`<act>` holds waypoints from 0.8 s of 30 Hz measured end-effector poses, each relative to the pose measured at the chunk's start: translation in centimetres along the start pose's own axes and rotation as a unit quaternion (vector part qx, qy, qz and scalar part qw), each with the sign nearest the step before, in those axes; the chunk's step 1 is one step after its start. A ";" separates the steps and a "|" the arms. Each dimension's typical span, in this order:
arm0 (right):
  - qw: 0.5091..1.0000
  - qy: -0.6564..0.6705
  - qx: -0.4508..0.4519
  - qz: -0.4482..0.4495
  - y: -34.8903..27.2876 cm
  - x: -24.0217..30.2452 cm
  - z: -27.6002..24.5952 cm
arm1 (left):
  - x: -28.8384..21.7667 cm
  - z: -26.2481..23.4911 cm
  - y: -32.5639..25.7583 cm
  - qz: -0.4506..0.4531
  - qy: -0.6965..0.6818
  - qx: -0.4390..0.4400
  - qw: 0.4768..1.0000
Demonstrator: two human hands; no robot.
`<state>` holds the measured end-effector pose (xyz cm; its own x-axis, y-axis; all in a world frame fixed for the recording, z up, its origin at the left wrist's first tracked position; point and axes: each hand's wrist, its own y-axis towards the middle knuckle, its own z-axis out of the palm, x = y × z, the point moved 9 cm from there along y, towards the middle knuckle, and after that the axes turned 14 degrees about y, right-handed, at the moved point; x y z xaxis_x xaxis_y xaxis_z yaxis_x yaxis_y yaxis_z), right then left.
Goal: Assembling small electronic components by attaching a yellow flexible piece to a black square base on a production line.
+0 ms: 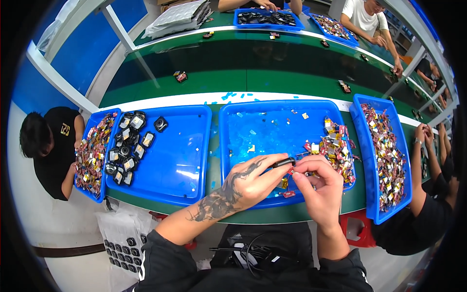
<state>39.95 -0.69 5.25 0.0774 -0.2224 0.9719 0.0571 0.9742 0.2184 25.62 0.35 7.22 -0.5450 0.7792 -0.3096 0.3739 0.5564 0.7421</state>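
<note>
My left hand, with a tattooed forearm, is closed round a small black casing. Opposite it, the thumb and fingertips of my right hand pinch together at the casing's edge; a tiny reddish bit shows there, too small to name. Both hands are over the front of a wide blue tray. Inside that tray, a pile of small red circuit boards with silver and yellow parts lies at the right, and bits of blue film are scattered at the left.
Left of me, another blue tray holds several black camera-like housings. Narrow trays of small boards stand at far left and right. A green conveyor carries scattered parts beyond. Co-workers sit around; black cables lie below my hands.
</note>
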 end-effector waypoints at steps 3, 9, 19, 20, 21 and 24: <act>0.999 0.047 -0.012 0.017 0.0 -0.3 -0.6 | -0.2 0.2 0.2 -0.001 -0.010 0.027 1.000; 0.974 0.204 0.024 0.095 -0.6 -1.3 -0.2 | 3.4 5.2 -3.1 -0.327 -0.436 0.226 0.807; 0.998 -0.043 -0.032 -0.038 -0.1 0.4 0.0 | 3.6 5.6 -3.4 -0.348 -0.439 0.180 0.808; 0.998 -0.042 -0.031 -0.038 -0.1 0.4 0.1 | 3.7 5.0 -3.2 -0.329 -0.443 0.141 0.822; 0.999 0.007 -0.039 -0.003 0.0 -0.1 -0.1 | 3.6 4.9 -3.0 -0.329 -0.444 0.142 0.822; 0.996 0.069 -0.050 0.035 0.1 -1.1 -0.7 | 3.5 4.3 -2.5 -0.329 -0.421 0.140 0.834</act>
<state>40.53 -0.40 4.14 0.2213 -0.1639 0.9613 0.1455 0.9803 0.1337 26.02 2.89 1.76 -0.0250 0.1407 -0.9897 0.4264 0.8970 0.1167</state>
